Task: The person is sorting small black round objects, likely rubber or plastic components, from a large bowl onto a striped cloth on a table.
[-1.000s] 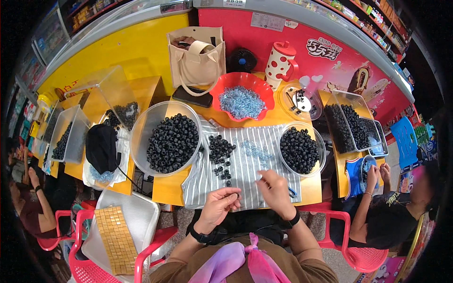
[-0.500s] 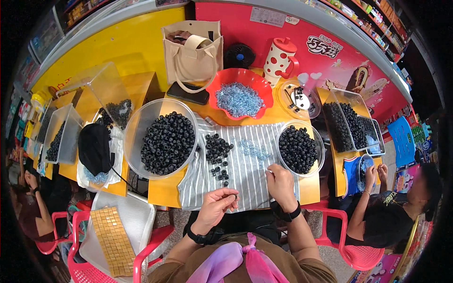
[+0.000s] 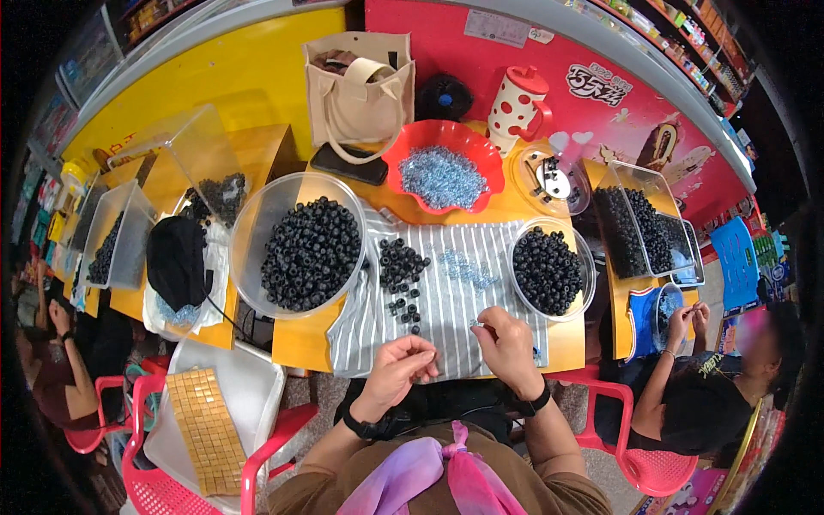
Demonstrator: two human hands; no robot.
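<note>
My left hand (image 3: 396, 371) is closed in a pinch above the near edge of a grey-and-white striped cloth (image 3: 446, 343). A dark speck shows at its fingertips, too small to name. Over the cloth to the right, my right hand (image 3: 510, 345) pinches a tiny clear bluish bead (image 3: 475, 324) between thumb and finger. Between the hands and the bowls, a loose pile of black beads (image 3: 402, 264) lies on the cloth. Beside it is a scatter of clear blue beads (image 3: 466, 269).
Clear tubs of black beads stand left (image 3: 311, 256) and right (image 3: 547, 270) of the cloth. Behind is a red scalloped bowl (image 3: 395, 184) of blue beads, with a phone (image 3: 349, 163), beige bag (image 3: 356, 112) and spotted tumbler (image 3: 515, 105). A person (image 3: 699, 378) sits at the right table.
My right hand has shifted slightly left and toward me, and a clear bead now shows at its fingertips. My left hand stays nearly in place. The whole view has shifted a little.
</note>
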